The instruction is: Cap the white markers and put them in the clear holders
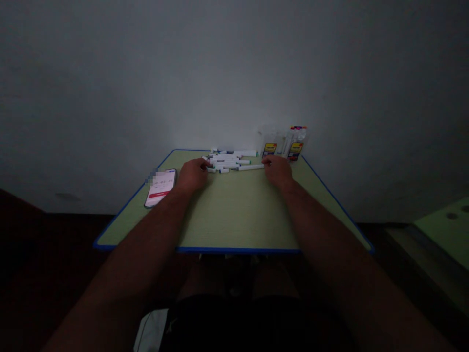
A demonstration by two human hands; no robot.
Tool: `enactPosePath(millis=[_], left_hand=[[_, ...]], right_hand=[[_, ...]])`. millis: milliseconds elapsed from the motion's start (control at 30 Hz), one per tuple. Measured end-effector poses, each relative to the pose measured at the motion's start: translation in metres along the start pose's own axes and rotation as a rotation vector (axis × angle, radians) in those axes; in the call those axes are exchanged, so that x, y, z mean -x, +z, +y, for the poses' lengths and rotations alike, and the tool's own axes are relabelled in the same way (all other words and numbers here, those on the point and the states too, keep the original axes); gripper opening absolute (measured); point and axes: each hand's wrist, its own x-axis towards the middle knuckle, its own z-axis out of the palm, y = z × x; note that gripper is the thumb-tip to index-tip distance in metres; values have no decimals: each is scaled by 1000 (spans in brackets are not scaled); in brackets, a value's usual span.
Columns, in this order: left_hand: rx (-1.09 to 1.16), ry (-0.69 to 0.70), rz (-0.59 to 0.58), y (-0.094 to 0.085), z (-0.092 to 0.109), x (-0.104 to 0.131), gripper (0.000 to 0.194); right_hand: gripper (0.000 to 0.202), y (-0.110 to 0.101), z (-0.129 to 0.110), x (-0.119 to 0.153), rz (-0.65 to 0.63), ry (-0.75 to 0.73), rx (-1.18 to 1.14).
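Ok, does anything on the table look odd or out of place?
A blocky patch covers the upper-left corner of the phone, like pixelation in the picture. The markers lie loose, but nothing looks spilled.

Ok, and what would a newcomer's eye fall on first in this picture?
Most likely the lit smartphone with a white screen and red bar, on the left of the pale green, blue-edged tabletop. Next, the cluster of slim white pens near the far edge, mostly between the left hand and the right hand, which pinches one pen by its end. Then two clear plastic packs with yellow labels, behind the right hand.
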Motion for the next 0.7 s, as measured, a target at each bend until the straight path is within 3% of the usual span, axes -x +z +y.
enactPosePath(millis=[267,433,600,700], left_hand=[[13,-22,1,1,-9,-5,44],[10,-25,5,1,-10,-4,44],[-25,-46,15,-1,-9,-4,39],[-40,-74,32,-4,-8,-4,38]], right_hand=[[35,-2,9,-4,75,82,-24],[37,0,14,-5,99,61,-19],[40,2,17,-6,69,82,-27],[41,5,15,-5,9,14,-21]])
